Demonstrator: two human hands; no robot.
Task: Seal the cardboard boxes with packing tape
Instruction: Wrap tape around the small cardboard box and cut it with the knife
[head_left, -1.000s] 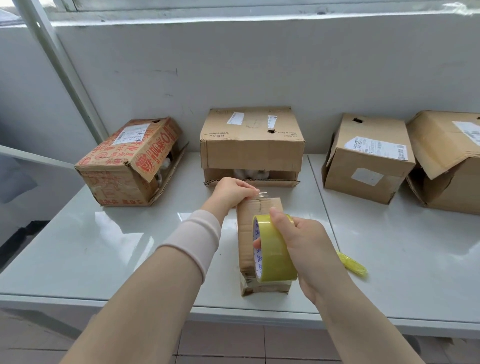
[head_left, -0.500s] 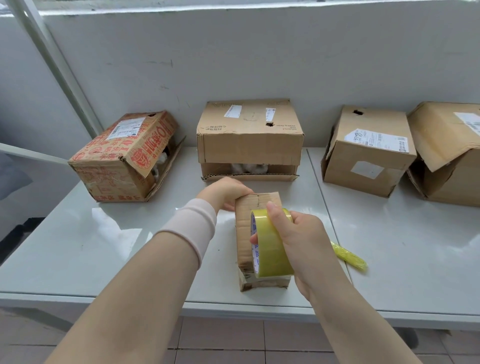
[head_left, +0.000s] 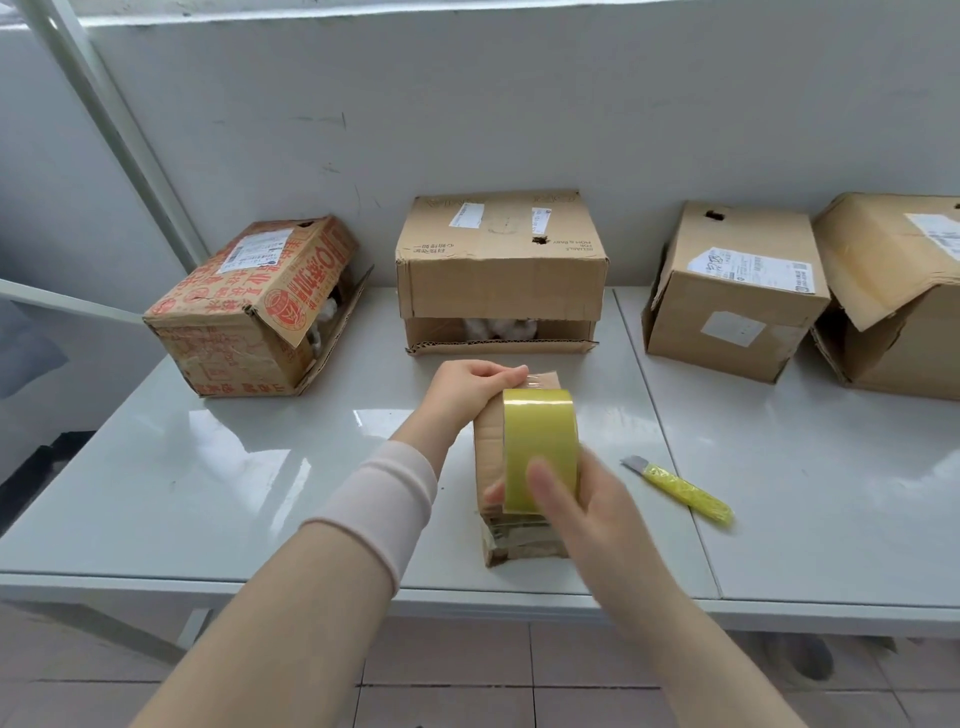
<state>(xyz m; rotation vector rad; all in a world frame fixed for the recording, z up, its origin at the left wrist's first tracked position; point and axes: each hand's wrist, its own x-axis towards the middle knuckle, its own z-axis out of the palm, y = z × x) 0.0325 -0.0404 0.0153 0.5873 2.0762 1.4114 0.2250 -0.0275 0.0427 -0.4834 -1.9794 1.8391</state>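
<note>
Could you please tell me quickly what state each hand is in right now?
Left hand: grips the far end of the small box.
Right hand: holds the tape roll.

Blurred, lower centre: right hand. Cut off at right edge: torn box. Largely hidden behind tape roll: small box.

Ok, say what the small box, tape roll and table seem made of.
The small box looks like brown cardboard, matte and creased. The tape roll: glossy yellowish plastic film. The table: smooth glossy white top showing reflections; laminate or painted metal, cannot tell.
</note>
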